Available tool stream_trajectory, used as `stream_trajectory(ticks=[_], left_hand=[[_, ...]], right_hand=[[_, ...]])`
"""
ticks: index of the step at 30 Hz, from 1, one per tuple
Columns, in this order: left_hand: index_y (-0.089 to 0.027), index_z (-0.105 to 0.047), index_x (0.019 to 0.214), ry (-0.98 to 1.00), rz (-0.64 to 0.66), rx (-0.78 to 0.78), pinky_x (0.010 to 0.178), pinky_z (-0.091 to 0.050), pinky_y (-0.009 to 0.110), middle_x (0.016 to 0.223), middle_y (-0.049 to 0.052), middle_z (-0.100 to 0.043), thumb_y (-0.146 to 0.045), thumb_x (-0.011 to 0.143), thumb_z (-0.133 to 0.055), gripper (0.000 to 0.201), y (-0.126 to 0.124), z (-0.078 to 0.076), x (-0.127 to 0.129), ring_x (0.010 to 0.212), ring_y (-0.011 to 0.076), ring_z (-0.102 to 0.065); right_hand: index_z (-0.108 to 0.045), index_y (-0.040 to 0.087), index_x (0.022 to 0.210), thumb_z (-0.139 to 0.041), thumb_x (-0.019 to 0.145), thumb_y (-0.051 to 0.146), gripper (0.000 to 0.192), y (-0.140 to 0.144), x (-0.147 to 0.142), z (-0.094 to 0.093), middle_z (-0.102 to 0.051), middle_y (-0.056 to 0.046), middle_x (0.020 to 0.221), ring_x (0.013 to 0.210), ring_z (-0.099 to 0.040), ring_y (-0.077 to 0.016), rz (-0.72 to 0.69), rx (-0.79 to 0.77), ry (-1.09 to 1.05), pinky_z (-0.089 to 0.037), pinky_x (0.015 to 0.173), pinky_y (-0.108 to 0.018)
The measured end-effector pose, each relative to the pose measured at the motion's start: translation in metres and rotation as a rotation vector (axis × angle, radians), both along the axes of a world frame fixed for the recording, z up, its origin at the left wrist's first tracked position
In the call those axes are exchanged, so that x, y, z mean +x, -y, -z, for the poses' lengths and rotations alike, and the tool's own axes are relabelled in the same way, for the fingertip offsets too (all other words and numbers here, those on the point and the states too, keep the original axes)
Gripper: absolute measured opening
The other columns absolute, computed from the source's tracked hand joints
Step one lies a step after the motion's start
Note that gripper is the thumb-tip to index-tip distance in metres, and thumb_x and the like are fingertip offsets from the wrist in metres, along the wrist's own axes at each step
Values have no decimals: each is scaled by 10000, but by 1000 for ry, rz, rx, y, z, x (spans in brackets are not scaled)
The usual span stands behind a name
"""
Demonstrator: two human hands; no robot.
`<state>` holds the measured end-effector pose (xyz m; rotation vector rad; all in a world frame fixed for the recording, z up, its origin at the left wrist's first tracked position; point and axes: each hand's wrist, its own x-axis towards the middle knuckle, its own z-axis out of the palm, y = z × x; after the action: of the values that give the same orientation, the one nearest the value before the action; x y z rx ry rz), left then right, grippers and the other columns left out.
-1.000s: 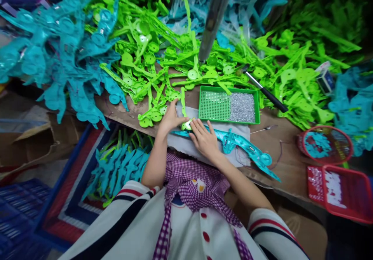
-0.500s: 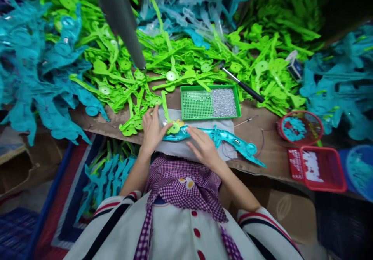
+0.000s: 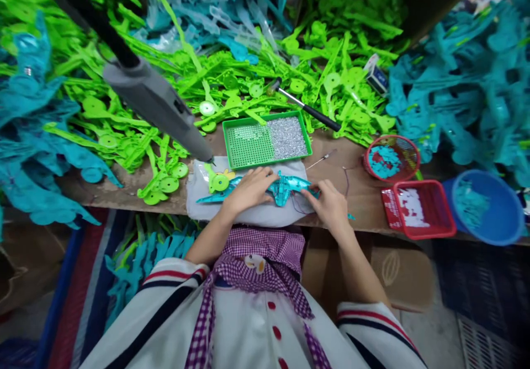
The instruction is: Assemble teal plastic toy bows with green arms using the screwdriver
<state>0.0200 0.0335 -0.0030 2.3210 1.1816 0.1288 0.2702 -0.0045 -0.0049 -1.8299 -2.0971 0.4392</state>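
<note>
Slid right along the teal toy shell (image 3: 285,188) since half a second before: right hand (image 3: 331,206) now pinched its tail end, left hand (image 3: 248,190) pressed flat over its middle on the grey cloth (image 3: 199,203). Seemingly mid-assembly; steadying needed next. Counted: one green tray (image 3: 267,140), two red baskets (image 3: 391,158).

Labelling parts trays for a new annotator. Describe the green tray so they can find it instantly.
Start at the brown workbench heaped with green and teal plastic parts. Just beyond the white cloth where both hands press a teal part lies the green tray. It is the only flat rectangular green tray, with a perforated grid on its left half and silvery small pieces on its right, unlike the red baskets to its right.
</note>
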Motion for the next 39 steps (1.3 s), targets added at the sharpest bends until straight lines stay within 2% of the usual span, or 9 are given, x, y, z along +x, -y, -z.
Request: stream_trajectory(ticks=[6, 10, 13, 17, 21, 26, 31, 34, 39], left_hand=[[-239, -583, 1266, 46, -11, -47, 940, -445, 386, 1251, 69, -586, -208, 857, -700, 426, -7, 8, -7, 1171, 269, -561], [-232, -688, 1018, 116, 52, -135, 929, -455, 349, 1169, 49, -603, -233, 878, -667, 141, -26, -1, -5, 1090, 230, -593], [-223, -703, 879, 140, 50, -177, 922, -457, 340, 1118, 35, -616, -238, 866, -678, 32, -41, -6, -3, 1032, 212, -611], [-211, -702, 896, 102, 40, -189, 908, -473, 345, 1114, 40, -624, -229, 850, -706, 50, -39, 0, -9, 1026, 219, -620], [-199, -684, 1070, 81, -9, -146, 932, -499, 373, 1137, 67, -634, -224, 851, -731, 225, -15, 3, -16, 1088, 250, -615], [-222, -590, 1335, 316, -131, 15, 1060, -457, 436, 1331, 90, -639, -286, 946, -643, 397, -3, -4, 16, 1247, 257, -579], [-236, -751, 1055, 532, -197, -182, 884, -536, 338, 1039, 23, -780, -249, 947, -623, 169, -22, 8, 54, 964, 186, -716], [-220, -754, 1081, 577, -268, -262, 832, -550, 316, 1049, 34, -785, -260, 924, -638, 200, -27, 17, 52, 936, 179, -725], [-237, -774, 1043, 556, -219, -307, 848, -546, 320, 1031, 25, -790, -248, 890, -672, 184, -27, 22, 40, 932, 180, -729]], right_hand=[[-678, 215, 1007, -519, 962, 525, 351, 10, -15, 6, -679, -104, 987, 912, -651, -257, -232, 7, 29, -478, 759, -365], [-665, 201, 916, -493, 991, 405, 277, 7, -16, 18, -685, -104, 941, 890, -648, -255, -233, -48, -6, -478, 761, -367], [-649, 200, 857, -479, 998, 387, 290, 3, -14, 16, -666, -79, 869, 796, -632, -220, -204, -72, -51, -451, 695, -329], [-639, 206, 875, -448, 1008, 386, 294, -4, -15, 2, -639, -71, 884, 772, -607, -196, -141, -15, -84, -432, 690, -317], [-603, 220, 850, -444, 1003, 424, 300, -15, -11, -3, -644, -63, 872, 773, -595, -199, 12, 53, -147, -417, 678, -318], [-593, 235, 847, -529, 960, 495, 291, -23, -7, 0, -678, -21, 780, 734, -623, -171, -20, -83, -447, -464, 702, -307], [-568, 237, 947, -549, 921, 576, 340, -26, -12, 0, -630, 18, 686, 582, -565, -138, -18, -233, -622, -435, 576, -279], [-607, 227, 1020, -656, 852, 563, 378, -30, -10, 1, -626, 19, 685, 582, -546, -142, -47, -203, -496, -406, 576, -277], [-703, 209, 892, -573, 923, 486, 308, -42, 0, 8, -670, -13, 703, 623, -579, -161, -106, -179, -387, -396, 614, -289]])
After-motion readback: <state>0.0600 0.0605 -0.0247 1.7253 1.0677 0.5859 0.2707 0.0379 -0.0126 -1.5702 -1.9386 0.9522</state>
